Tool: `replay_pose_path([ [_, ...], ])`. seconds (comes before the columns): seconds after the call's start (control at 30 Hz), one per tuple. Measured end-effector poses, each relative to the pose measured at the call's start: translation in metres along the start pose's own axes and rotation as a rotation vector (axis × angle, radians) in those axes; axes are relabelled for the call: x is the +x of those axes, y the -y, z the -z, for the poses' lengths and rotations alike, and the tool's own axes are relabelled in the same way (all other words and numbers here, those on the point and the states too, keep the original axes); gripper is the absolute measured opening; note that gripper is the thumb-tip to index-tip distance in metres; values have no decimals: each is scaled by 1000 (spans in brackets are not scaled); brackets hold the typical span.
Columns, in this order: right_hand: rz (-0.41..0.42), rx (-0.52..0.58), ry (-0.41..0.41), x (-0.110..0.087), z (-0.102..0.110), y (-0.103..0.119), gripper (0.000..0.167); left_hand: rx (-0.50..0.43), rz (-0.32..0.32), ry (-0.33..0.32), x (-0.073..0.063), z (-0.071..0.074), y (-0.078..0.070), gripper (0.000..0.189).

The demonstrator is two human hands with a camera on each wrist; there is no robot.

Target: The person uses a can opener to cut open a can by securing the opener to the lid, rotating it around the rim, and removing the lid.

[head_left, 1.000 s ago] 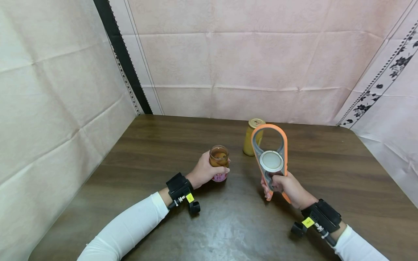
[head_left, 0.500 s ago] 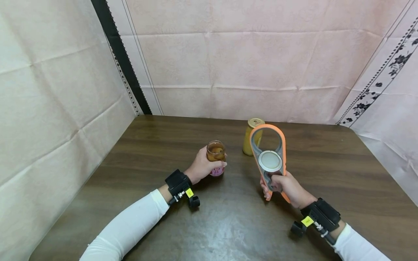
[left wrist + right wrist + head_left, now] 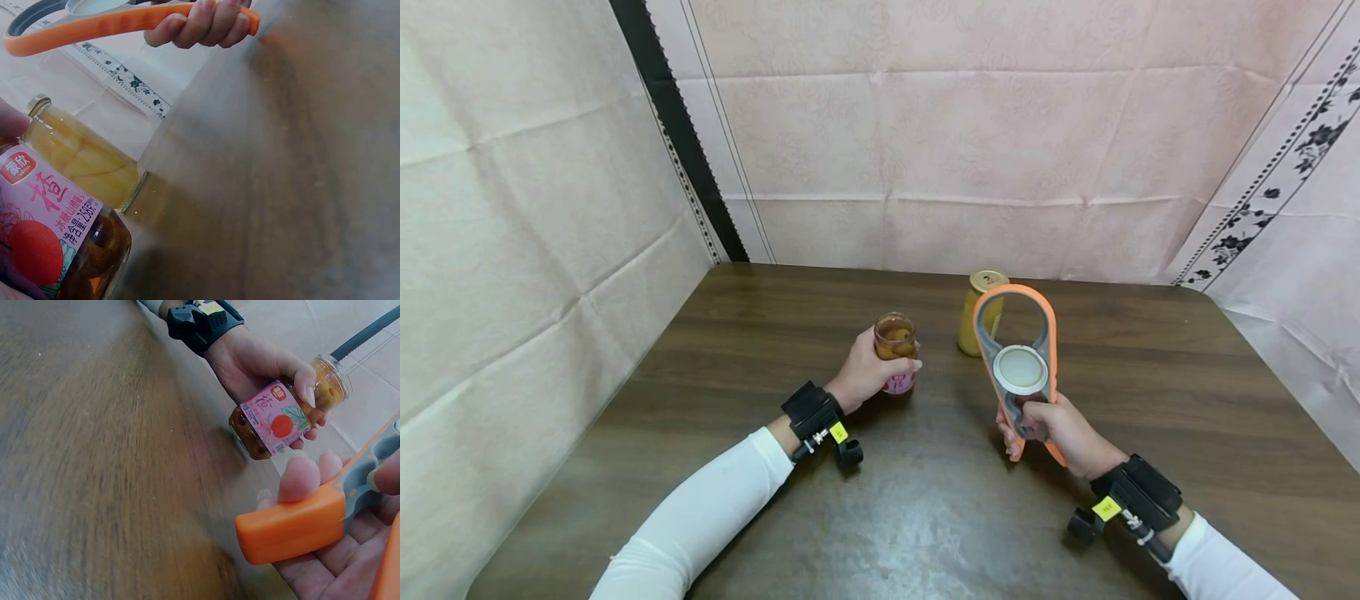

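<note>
My left hand (image 3: 859,377) grips a lidless glass jar (image 3: 895,333) of brown fruit around its side. A pink label (image 3: 47,219) with a red fruit on it wraps the jar, facing the left wrist camera. To the right, my right hand (image 3: 1067,433) holds an orange and grey jar opener (image 3: 1055,333) by its handles, above the table. A pale round lid (image 3: 1021,369) sits in the opener's smaller, lower opening. The upper ring overlaps a second jar in the head view. In the right wrist view, fingers curl round an orange handle (image 3: 290,525).
A taller jar (image 3: 970,325) of yellow fruit with a gold lid stands near the back of the brown wooden table (image 3: 760,333). Pale cloth (image 3: 962,150) hangs behind the table and along its left side.
My left hand has moved the open jar away from me and slightly left. The right hand, with opener and lid, has stayed almost still.
</note>
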State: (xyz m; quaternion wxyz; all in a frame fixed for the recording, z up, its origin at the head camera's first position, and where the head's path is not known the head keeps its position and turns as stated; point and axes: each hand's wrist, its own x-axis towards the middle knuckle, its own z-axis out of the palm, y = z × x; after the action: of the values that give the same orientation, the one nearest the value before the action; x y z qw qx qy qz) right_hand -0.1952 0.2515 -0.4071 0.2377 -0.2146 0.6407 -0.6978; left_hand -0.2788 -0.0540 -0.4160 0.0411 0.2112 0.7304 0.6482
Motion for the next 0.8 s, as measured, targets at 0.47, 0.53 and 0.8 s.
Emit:
replay_pose_path([
  [0.47,-1,38,34,-1,-2,-2,27,41,58,-57,10,7,1,53],
  [0.53,-5,29,29,-1,-3,-1,27,43,59,-62,11,7,1,54],
  [0.8,-10,38,46,0,-4,0,27,57,65,-96,19,11,4,56],
])
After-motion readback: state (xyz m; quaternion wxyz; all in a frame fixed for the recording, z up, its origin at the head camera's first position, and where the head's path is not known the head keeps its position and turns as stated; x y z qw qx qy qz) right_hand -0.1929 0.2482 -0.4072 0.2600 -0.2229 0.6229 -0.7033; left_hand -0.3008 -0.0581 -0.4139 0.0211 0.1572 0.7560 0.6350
